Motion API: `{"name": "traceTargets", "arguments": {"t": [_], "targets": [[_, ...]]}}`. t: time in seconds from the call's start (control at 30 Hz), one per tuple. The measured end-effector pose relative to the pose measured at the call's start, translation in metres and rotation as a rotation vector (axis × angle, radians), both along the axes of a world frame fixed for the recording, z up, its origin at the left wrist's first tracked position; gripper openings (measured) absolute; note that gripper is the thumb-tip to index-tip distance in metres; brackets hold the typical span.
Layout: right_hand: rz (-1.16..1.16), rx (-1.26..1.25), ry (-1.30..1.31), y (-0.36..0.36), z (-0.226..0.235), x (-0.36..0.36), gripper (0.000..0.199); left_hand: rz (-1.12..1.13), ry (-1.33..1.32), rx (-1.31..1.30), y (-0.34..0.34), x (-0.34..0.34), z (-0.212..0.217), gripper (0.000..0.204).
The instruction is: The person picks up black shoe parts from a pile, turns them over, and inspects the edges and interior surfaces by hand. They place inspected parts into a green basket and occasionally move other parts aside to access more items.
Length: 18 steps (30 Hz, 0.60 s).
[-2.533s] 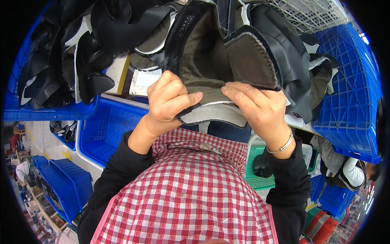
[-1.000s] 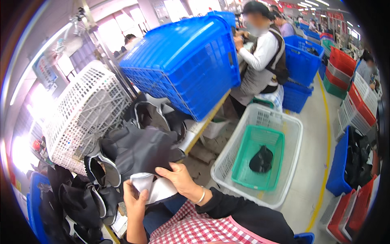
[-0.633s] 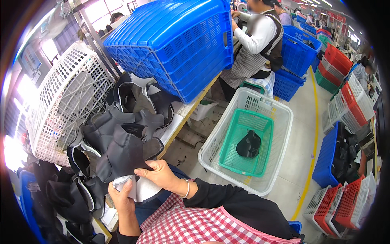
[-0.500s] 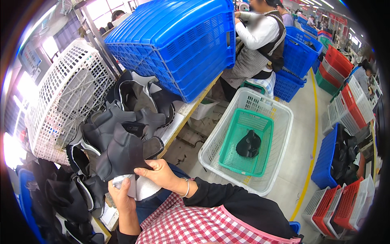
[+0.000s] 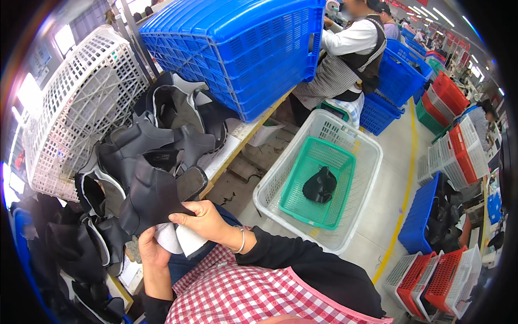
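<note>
A black shoe upper point(image 5: 155, 189) is held up in front of me by both hands. Its lower edge is gripped by my left hand point(image 5: 152, 249), fingers closed. On the edge nearer my body, my right hand point(image 5: 204, 222) pinches it with the thumb on top. Two white flaps of lining or padding point(image 5: 178, 240) hang below the black part, between the hands. Behind it, more black uppers with grey linings point(image 5: 178, 110) lie heaped on the workbench point(image 5: 224, 156). Another pile of black uppers point(image 5: 73, 243) sits at the lower left.
A large blue crate point(image 5: 232, 59) lies on the bench, a white crate point(image 5: 81, 108) tilted left of it. To my right, a white crate point(image 5: 259, 197) holds a green basket point(image 5: 308, 220) with one black upper point(image 5: 320, 186). A person point(image 5: 345, 59) works beyond; stacked crates point(image 5: 431, 281) line the right.
The two white flaps now show more plainly below the upper, and my left thumb has shifted off their front. Both hands still hold the upper. The whole view has shifted slightly.
</note>
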State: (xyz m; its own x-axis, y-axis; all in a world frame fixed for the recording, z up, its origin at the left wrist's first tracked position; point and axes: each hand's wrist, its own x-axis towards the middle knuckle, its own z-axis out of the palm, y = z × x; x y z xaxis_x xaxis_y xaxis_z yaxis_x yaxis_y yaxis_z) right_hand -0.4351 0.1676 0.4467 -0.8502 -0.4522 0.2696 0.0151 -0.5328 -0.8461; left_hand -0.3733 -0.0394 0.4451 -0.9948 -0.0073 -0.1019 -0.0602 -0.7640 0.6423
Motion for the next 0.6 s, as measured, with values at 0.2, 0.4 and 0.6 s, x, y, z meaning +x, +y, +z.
{"name": "traceTargets", "arguments": {"t": [0.2,0.4,0.6], "targets": [[0.01,-0.087,-0.09,0.003,-0.007,-0.004,0.027,0.227,-0.051,-0.172,0.01,-0.005,0.003,0.046],[0.028,-0.067,-0.15,0.001,-0.013,-0.014,0.028,0.35,0.047,-0.63,0.021,-0.009,0.019,0.049],[0.086,-0.1,-0.146,0.001,-0.018,-0.015,0.029,0.42,0.104,-0.531,0.021,-0.025,0.002,0.05]]}}
